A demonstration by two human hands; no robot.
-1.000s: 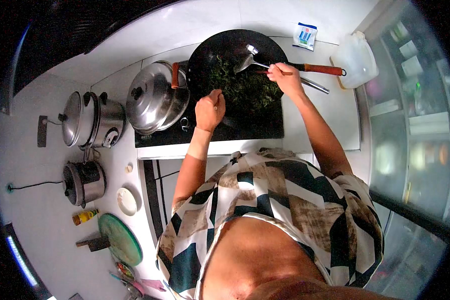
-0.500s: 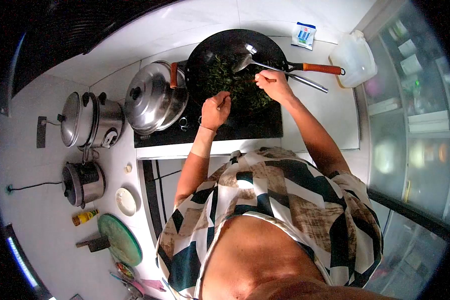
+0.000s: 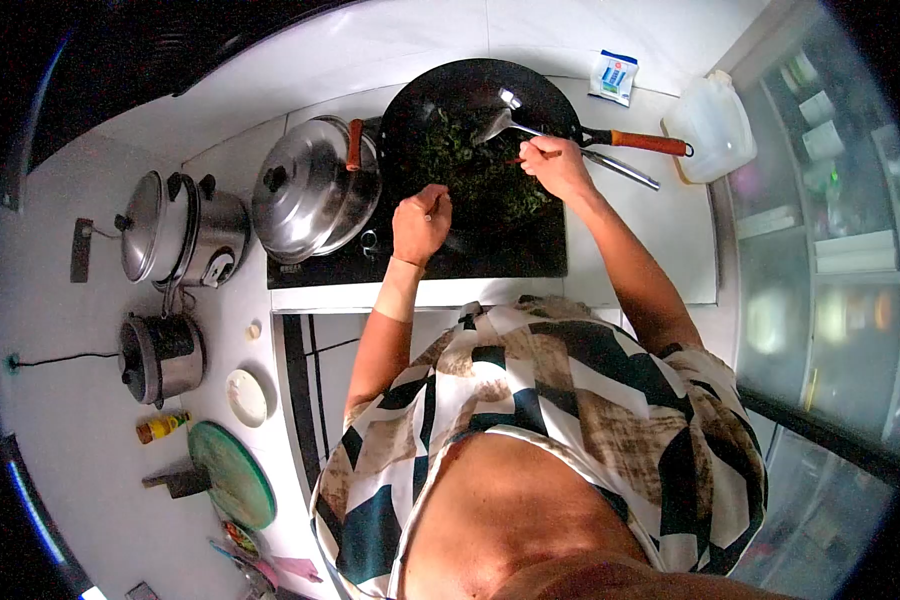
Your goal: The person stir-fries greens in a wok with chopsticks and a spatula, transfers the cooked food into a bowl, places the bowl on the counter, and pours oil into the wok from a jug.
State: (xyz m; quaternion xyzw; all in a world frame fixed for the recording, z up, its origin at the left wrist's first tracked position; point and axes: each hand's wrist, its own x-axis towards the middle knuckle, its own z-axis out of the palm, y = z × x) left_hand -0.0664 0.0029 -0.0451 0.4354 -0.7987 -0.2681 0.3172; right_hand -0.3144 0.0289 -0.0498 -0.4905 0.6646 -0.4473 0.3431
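Observation:
A black wok [image 3: 515,85] sits on the black stove [image 3: 450,262], with dark leafy greens [image 3: 460,150] spread inside it. My left hand [image 3: 422,226] is closed at the wok's near left side, around a thin stick that looks like a chopstick; only its end shows. Over the right part of the wok, my right hand [image 3: 560,170] pinches a reddish-brown chopstick [image 3: 542,156]. A metal spatula [image 3: 492,126] lies in the wok, its handle passing behind my right hand and out over the rim.
Left of the wok stands a lidded steel pot [image 3: 305,190]. Farther left are a rice cooker [image 3: 215,235], another cooker [image 3: 165,355], a white dish [image 3: 247,398] and a green cutting board [image 3: 232,475]. At the right are a small packet [image 3: 612,78] and a plastic jug [image 3: 710,130].
My hands have moved slightly apart, the left one leftward and the right one a little to the right. The whole view has shifted a bit.

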